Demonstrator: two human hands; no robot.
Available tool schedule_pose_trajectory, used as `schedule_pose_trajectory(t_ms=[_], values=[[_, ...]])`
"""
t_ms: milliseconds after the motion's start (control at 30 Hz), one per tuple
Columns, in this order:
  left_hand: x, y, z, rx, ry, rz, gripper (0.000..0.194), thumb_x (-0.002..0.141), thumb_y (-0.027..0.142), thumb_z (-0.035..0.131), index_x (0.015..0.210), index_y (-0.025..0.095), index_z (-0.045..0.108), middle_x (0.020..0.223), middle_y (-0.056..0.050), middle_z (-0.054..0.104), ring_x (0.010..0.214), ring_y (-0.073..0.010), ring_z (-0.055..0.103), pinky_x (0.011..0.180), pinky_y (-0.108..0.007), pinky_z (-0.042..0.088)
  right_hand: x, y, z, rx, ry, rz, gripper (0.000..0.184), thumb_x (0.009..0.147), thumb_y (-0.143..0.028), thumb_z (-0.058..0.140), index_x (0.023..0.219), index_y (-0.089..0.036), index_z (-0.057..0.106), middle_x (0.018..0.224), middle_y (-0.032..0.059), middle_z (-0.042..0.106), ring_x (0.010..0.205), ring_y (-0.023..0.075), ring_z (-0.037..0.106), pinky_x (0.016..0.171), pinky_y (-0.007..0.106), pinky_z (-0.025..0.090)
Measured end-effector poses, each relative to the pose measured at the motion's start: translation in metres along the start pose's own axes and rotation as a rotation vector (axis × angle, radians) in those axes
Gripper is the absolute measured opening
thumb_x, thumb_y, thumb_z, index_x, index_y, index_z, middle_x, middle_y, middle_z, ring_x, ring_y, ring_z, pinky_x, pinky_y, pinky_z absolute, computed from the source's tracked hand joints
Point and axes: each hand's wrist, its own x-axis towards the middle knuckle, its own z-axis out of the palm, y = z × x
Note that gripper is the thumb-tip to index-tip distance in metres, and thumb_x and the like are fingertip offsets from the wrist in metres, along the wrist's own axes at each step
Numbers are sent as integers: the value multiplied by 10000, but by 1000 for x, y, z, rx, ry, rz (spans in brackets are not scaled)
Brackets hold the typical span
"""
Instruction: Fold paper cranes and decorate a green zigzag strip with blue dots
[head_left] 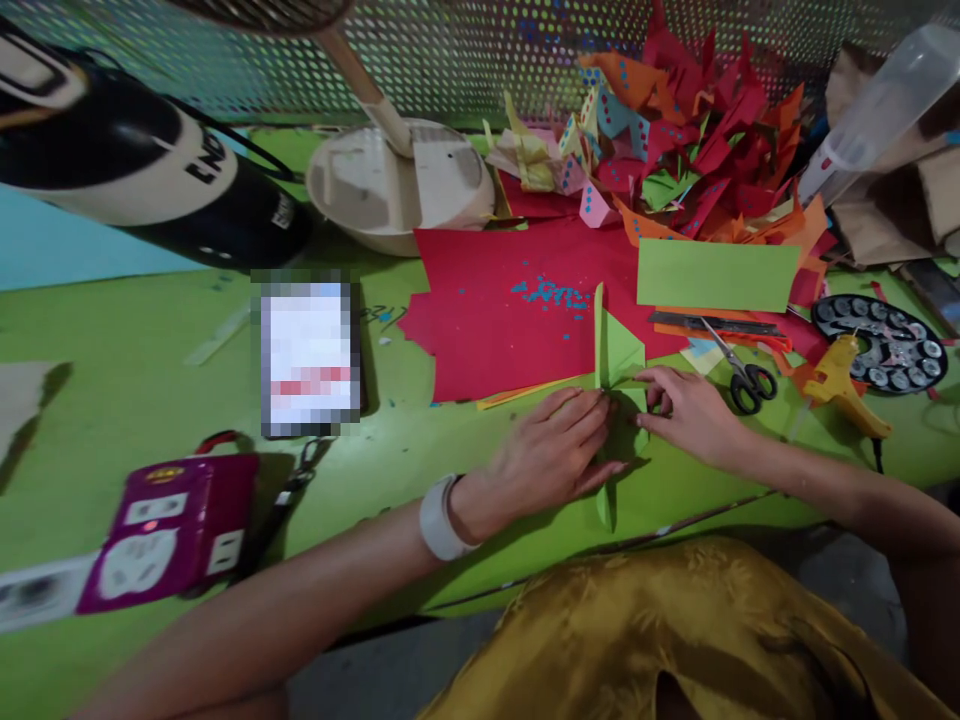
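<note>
A folded light-green paper [619,342], with pointed flaps at top and bottom, stands near the table's front edge. My left hand [551,452], with a pale band on the wrist, grips its middle, with the fingers bent over the fold and the thumb stretched below. From the other side my right hand [686,412] pinches the paper's right edge between thumb and fingers. Part of the paper is hidden behind my left fingers. Just beyond it lies a red sheet [495,330] scattered with small blue dots [559,293]. Black-handled scissors [742,375] rest to the right of my right hand.
A yellow glue gun [844,385] and a round case [881,345] lie at the right. Colourful folded papers [690,150] are heaped behind, near a flat green strip [716,275]. On the left are a phone [311,355], a purple power socket box [169,530] and a large bottle [150,150].
</note>
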Motion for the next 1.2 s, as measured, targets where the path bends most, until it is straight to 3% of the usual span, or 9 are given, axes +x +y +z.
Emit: schedule_pose_trajectory(t_ms=[133,267,500,633,800,967,1200], values=[[0,-1,1,-19,-15,1,515,1004,483,414,1166,57,653,1137,-171,717,1104,-278,648,981,-396,505,-2,-5,-3,63,-4,60,221,811,-188,727,1008,-208,626,764,-26,668,650,134,595,651,286,440],[1,0,1,-30,-25,-15,529,1006,499,398,1201,69,637,1147,-167,711,1114,-278,641,981,-404,505,-6,-8,-2,-1,4,67,189,843,-182,707,1016,-190,630,794,-3,676,700,154,617,714,320,464],[2,0,0,-4,-3,12,515,1009,464,409,1137,34,662,1103,-179,720,1081,-286,654,968,-398,509,-24,-5,16,-335,132,-124,282,979,-226,523,1236,-147,609,1038,117,698,961,244,637,837,400,476],[0,-1,2,-20,-15,0,511,1011,486,391,1134,75,669,1123,-168,718,1102,-286,645,965,-411,513,-29,-1,24,-467,174,-222,343,1024,-237,411,1317,-173,576,1104,124,695,970,235,630,821,395,468],[0,-1,4,-8,8,3,529,1016,485,373,1129,56,661,1112,-177,717,1094,-286,645,967,-408,512,-27,4,23,-381,199,-209,355,1012,-297,450,1312,-149,571,1075,129,702,985,247,635,850,399,464],[0,1,2,-57,-14,-20,509,997,489,433,1196,62,626,1128,-179,706,1120,-293,632,986,-417,500,-24,7,20,-187,211,-175,239,990,-300,505,1153,-212,656,959,70,712,900,219,655,807,384,479],[0,1,0,-32,-13,-4,507,1001,481,420,1172,53,631,1128,-181,714,1108,-305,636,966,-432,516,-29,4,22,-329,241,-290,329,984,-186,484,1256,-232,664,935,70,679,850,202,612,752,350,485]])
